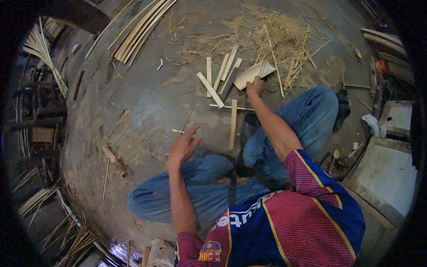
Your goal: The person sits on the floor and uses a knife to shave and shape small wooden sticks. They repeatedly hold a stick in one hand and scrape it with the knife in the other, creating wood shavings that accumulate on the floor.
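Observation:
My right hand [255,88] is closed around a short wooden-handled tool that looks like a knife [256,80]; its thin dark blade lies over a pale, curved piece of split bamboo [251,74] on the floor. Nothing shows in my left hand [183,146], held out above my bent leg with its fingers apart. Just beyond those fingertips is a small pale stick with a thin end [177,131]. Between my hands, a flat strip [233,124] stands crosswise to a thin stick [218,105]. Several flat bamboo strips [210,90] lie left of the curved piece.
A heap of shavings [278,38] spreads over the floor ahead. Long split strips [142,31] lie at the far left. A short wooden stick [114,160] rests on the left floor. Pale-topped boards [384,173] stand at my right, and bundled canes [46,55] at the left edge.

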The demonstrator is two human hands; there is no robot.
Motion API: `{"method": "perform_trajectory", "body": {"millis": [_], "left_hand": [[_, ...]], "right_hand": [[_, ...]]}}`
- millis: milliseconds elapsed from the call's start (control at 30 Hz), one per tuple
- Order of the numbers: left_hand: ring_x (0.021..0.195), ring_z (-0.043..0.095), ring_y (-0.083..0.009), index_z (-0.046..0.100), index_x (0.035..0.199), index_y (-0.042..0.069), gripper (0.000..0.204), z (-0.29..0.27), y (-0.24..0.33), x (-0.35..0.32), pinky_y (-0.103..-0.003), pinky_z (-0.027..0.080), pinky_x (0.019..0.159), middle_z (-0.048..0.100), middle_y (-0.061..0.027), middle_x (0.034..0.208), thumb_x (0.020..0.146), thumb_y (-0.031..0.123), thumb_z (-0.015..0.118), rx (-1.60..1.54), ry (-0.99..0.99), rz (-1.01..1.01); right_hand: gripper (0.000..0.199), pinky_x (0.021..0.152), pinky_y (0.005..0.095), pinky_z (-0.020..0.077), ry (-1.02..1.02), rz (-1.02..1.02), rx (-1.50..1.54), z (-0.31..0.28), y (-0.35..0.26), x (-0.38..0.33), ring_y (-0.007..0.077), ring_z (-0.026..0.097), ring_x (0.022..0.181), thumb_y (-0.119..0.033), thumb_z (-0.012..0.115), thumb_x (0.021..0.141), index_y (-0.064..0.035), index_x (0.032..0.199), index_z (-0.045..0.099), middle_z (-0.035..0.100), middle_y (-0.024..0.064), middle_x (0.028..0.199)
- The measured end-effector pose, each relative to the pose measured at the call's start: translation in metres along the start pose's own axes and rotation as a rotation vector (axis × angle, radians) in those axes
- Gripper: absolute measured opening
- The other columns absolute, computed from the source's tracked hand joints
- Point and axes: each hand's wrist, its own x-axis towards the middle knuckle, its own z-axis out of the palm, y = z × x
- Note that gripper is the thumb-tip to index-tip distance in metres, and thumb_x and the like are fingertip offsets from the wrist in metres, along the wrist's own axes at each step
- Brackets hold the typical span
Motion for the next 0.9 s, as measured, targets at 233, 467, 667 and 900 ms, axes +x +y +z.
{"method": "perform_trajectory", "body": {"millis": [233, 467, 667, 900], "left_hand": [[0.106, 0.063, -0.0346, 0.052, 0.135, 0.008, 0.049, 0.002, -0.006, 0.007, -0.042, 0.049, 0.090, 0.061, -0.0207, 0.124, 0.094, 0.034, 0.059, 0.129, 0.090, -0.026], [0.101, 0.066, -0.0328, 0.059, 0.127, 0.004, 0.041, -0.006, 0.003, 0.010, -0.038, 0.050, 0.087, 0.065, -0.0211, 0.116, 0.094, 0.029, 0.059, -0.096, 0.274, -0.012], [0.103, 0.064, -0.0270, 0.055, 0.131, 0.005, 0.045, -0.021, -0.001, 0.014, -0.038, 0.050, 0.089, 0.064, -0.0163, 0.118, 0.097, 0.035, 0.056, -0.620, 0.544, 0.082], [0.112, 0.056, -0.0265, 0.036, 0.144, 0.012, 0.060, -0.041, -0.024, -0.002, -0.040, 0.046, 0.095, 0.053, -0.0147, 0.131, 0.096, 0.043, 0.057, -1.390, 0.555, 0.163]], "right_hand": [[0.053, 0.088, 0.0496, 0.0443, 0.356, -0.137, 0.137, -0.018, -0.026, -0.002, 0.0428, 0.058, 0.104, -0.029, 0.063, 0.080, 0.0033, 0.120, 0.050, 0.059, 0.0267, 0.111], [0.034, 0.069, 0.0472, 0.0474, 0.327, -0.578, 0.303, -0.061, -0.127, -0.043, 0.0424, 0.062, 0.076, -0.025, 0.063, 0.085, -0.0004, 0.107, 0.055, 0.062, 0.0228, 0.085], [0.027, 0.066, 0.0326, 0.0458, -0.510, -0.603, 0.368, -0.083, -0.154, -0.133, 0.0135, 0.056, 0.072, -0.026, 0.067, 0.086, -0.0038, 0.098, 0.058, 0.060, 0.0022, 0.080], [0.025, 0.065, 0.0286, 0.0470, -1.381, -0.103, 0.103, -0.069, -0.068, -0.201, 0.0112, 0.056, 0.075, -0.025, 0.068, 0.088, -0.0071, 0.104, 0.059, 0.058, 0.0008, 0.085]]}}
